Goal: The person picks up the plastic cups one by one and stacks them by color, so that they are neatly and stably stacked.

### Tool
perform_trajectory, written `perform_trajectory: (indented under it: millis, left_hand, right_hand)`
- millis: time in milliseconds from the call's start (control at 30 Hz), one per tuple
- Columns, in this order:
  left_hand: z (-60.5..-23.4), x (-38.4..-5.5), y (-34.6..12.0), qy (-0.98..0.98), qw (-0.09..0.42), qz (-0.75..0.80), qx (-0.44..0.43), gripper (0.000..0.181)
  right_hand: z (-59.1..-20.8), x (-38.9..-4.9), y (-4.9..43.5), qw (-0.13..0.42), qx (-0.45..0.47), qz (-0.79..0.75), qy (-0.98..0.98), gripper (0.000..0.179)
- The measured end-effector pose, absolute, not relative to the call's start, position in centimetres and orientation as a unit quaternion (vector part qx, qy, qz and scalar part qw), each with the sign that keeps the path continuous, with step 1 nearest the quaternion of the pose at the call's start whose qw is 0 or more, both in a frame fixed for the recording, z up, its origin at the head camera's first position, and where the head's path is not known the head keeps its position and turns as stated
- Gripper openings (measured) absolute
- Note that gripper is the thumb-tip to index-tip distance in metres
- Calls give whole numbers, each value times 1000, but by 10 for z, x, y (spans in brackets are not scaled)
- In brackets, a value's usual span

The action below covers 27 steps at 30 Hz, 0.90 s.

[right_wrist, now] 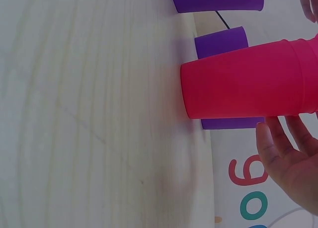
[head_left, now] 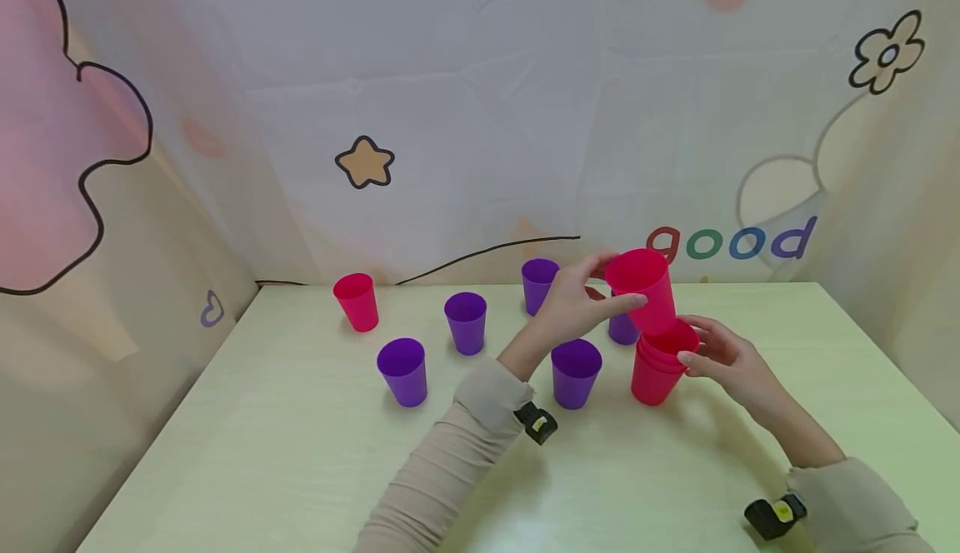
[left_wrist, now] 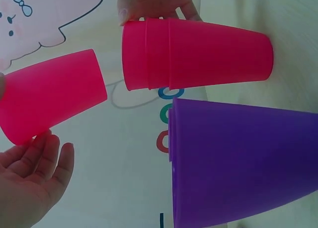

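Observation:
A pinkish-red cup (head_left: 641,291) is pinched between the thumb and fingers of my left hand (head_left: 570,303), tilted above a nested stack of red cups (head_left: 656,378). In the left wrist view a gap separates that cup (left_wrist: 54,94) from the stack (left_wrist: 213,56), which shows three rims. My right hand (head_left: 731,361) holds the stack near its top, thumb at the front and fingers round the far side. The stack stands upright on the table. Just left of it is an upright purple cup (head_left: 576,378); another purple cup (head_left: 622,328) is partly hidden behind the left hand's cup.
Further purple cups stand upright on the pale table (head_left: 262,453): one at the front left (head_left: 405,374), one mid-table (head_left: 467,324), one at the back (head_left: 537,282). A single red cup (head_left: 357,303) stands at the back left. A printed curtain (head_left: 450,103) hangs behind the table.

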<state>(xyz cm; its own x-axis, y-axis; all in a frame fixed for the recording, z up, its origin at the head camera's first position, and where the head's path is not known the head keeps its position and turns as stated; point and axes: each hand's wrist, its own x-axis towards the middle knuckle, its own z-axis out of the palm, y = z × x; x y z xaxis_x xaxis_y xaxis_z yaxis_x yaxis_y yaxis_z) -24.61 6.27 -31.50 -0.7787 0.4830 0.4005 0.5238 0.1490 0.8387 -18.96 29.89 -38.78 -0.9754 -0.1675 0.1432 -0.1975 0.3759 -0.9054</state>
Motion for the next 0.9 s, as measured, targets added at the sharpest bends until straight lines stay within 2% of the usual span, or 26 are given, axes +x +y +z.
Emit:
perform_trajectory:
  millis: [367,900]
  left_hand:
    - [-322,-250,72,-758,-10,-564,-327,53]
    - [-318,-257,82,-787,-60,-489,-371,60]
  right_hand:
    - [-389,-190,299,20,109,541,-834,60]
    - [-391,-192,300,20,117,553,-825,58]
